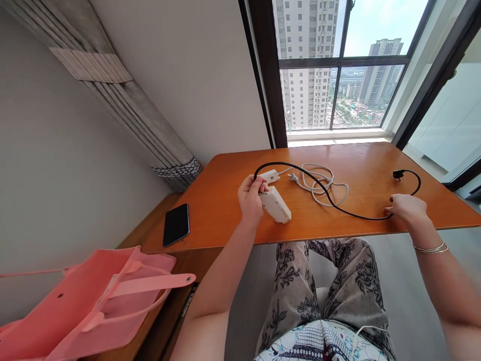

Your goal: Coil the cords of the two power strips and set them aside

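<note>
"Black flexible power cord [278,163]: where is it in the head view?"

"Arched over the brown wooden desk [221,200], between the left hand [251,198] and right hand [409,207]. The left pinches it, fingers against a chunky white block [276,204]; I can't tell whether they grip that too. The right is curled round the cord, short of its black plug [398,174], far right."

"What could go wrong?"

"It crosses a loosely coiled white cable [341,202], so a sideways pull could snag or tangle both. A loose left grip might drop the block by the near edge. The plug, unheld, could swing and knock the desk."

"Any brands or labels?"

"None I can read; the black smartphone [176,224], near left, has a dark screen."
</note>
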{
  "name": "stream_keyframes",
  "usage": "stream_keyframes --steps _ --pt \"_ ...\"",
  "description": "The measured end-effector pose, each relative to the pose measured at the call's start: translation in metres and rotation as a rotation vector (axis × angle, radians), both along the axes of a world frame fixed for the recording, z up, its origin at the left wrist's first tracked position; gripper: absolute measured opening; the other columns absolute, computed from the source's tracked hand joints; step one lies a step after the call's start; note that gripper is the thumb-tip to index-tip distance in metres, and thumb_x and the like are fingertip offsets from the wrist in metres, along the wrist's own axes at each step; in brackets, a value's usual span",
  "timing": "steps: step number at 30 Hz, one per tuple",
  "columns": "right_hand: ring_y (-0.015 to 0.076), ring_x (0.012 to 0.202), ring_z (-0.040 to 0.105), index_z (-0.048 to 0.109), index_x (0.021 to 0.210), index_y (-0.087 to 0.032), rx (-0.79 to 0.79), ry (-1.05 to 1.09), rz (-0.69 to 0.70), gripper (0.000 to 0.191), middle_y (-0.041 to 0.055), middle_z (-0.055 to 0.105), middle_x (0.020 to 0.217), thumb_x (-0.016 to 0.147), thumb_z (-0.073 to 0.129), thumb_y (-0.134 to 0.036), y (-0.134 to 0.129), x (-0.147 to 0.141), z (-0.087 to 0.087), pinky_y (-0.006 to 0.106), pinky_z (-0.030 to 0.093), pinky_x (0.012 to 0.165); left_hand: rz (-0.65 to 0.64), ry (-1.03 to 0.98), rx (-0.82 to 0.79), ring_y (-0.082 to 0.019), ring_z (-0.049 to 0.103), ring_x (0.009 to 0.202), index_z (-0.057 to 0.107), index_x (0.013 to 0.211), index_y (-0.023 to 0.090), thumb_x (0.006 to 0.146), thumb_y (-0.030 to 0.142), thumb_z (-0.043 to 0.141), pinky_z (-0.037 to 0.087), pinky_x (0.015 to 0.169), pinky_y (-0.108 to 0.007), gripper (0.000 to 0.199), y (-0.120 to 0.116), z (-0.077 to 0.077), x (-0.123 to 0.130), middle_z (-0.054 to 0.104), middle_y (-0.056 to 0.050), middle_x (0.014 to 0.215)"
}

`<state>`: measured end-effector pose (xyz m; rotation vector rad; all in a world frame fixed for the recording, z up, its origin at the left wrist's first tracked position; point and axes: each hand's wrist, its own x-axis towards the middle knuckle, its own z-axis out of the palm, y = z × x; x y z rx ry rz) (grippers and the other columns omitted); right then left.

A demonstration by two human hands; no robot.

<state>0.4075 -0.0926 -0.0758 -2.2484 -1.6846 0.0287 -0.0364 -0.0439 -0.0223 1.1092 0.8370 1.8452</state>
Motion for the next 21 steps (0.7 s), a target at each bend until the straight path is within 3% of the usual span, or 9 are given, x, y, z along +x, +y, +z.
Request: stream_keyframes --steps 2,5,6,8,11,14,17,19,21 --pt "0.0254 0.066 0.063 0.068 0.069 -0.021 -0.109 -0.101 -0.027 0.025 0.0117 0.07 0.072 0.063 0.082 -0.041 0.005 -0.022 0.012 0.031 0.04 0.053 -0.009 0.017 0.024 -0.008 0.048 0.052 0.058 0.062 0.019 0.074 0.042 0.076 0.042 0.054 -0.021 0.031 -0.004 0.001 0.004 0.042 0.005 0.051" --pt "0.0195 0.067 0.064 0.071 0.099 -0.021 -0.109 0.2 0.281 0.039 0.007 0.072 0.076 0.091 0.051 -0.054 0.016 -0.065 0.034 0.028 0.044 0.058 -0.023 0.042 0.038 -0.009 0.048 0.053 0.058 0.063 0.019 0.074 0.044 0.076 0.043 0.055 -0.021 0.033 -0.008 0.001 0.007 0.043 0.004 0.052" --pt "0.0163 0.06 0.061 0.07 0.102 -0.02 -0.141 0.354 0.361 0.047 0.0058 0.071 0.074 0.095 0.043 -0.057 0.021 -0.079 0.039 0.027 0.045 0.056 -0.031 0.05 0.04 -0.009 0.048 0.053 0.059 0.063 0.019 0.074 0.045 0.076 0.043 0.055 -0.021 0.033 -0.009 0.001 0.008 0.044 0.004 0.052" --pt "0.0119 0.047 0.054 0.067 0.099 -0.017 -0.258 0.57 0.438 0.045 0.0026 0.068 0.064 0.092 0.052 -0.058 0.031 -0.1 0.043 0.024 0.042 0.049 -0.043 0.058 0.041 -0.009 0.048 0.054 0.059 0.064 0.019 0.074 0.045 0.077 0.043 0.055 -0.021 0.033 -0.01 0.001 0.008 0.045 0.004 0.053" --pt "0.0111 0.042 0.053 0.061 0.087 -0.016 -0.389 0.773 0.405 0.03 0.0003 0.062 0.053 0.085 0.07 -0.044 0.052 -0.12 0.036 0.021 0.041 0.042 -0.065 0.061 0.02 -0.009 0.047 0.053 0.06 0.064 0.019 0.073 0.044 0.077 0.043 0.055 -0.021 0.032 -0.009 0.003 0.01 0.046 0.004 0.053" --pt "0.0149 0.052 0.063 0.06 0.095 -0.014 -0.228 0.959 0.241 0.021 0.0057 0.067 0.062 0.088 0.068 -0.032 0.08 -0.129 0.027 0.024 0.052 0.051 -0.09 0.065 -0.029 -0.008 0.046 0.053 0.061 0.062 0.019 0.071 0.041 0.077 0.043 0.055 -0.02 0.029 -0.008 0.008 0.011 0.046 0.003 0.052" --pt "0.0172 0.085 0.07 0.05 0.127 -0.012 0.0 0.984 0.142 0.042 0.0126 0.072 0.096 0.089 0.063 -0.026 0.104 -0.134 0.023 0.027 0.058 0.072 -0.102 0.058 -0.082 -0.008 0.046 0.054 0.063 0.063 0.019 0.071 0.036 0.076 0.043 0.054 -0.019 0.023 -0.005 0.014 0.012 0.047 0.003 0.054" --pt "0.0193 0.109 0.066 0.041 0.139 -0.015 0.09 0.956 0.109 0.057 0.0158 0.066 0.122 0.089 0.062 -0.031 0.111 -0.138 0.025 0.028 0.056 0.083 -0.117 0.051 -0.111 -0.008 0.047 0.054 0.064 0.064 0.019 0.071 0.034 0.076 0.043 0.054 -0.018 0.021 -0.003 0.017 0.013 0.048 0.003 0.056" --pt "0.0214 0.119 0.061 0.045 0.138 -0.018 0.167 0.955 0.156 0.054 0.0153 0.061 0.133 0.092 0.054 -0.045 0.107 -0.145 0.031 0.031 0.054 0.09 -0.132 0.054 -0.131 -0.008 0.048 0.054 0.065 0.064 0.018 0.071 0.034 0.075 0.043 0.052 -0.018 0.02 -0.001 0.019 0.013 0.05 0.002 0.057"
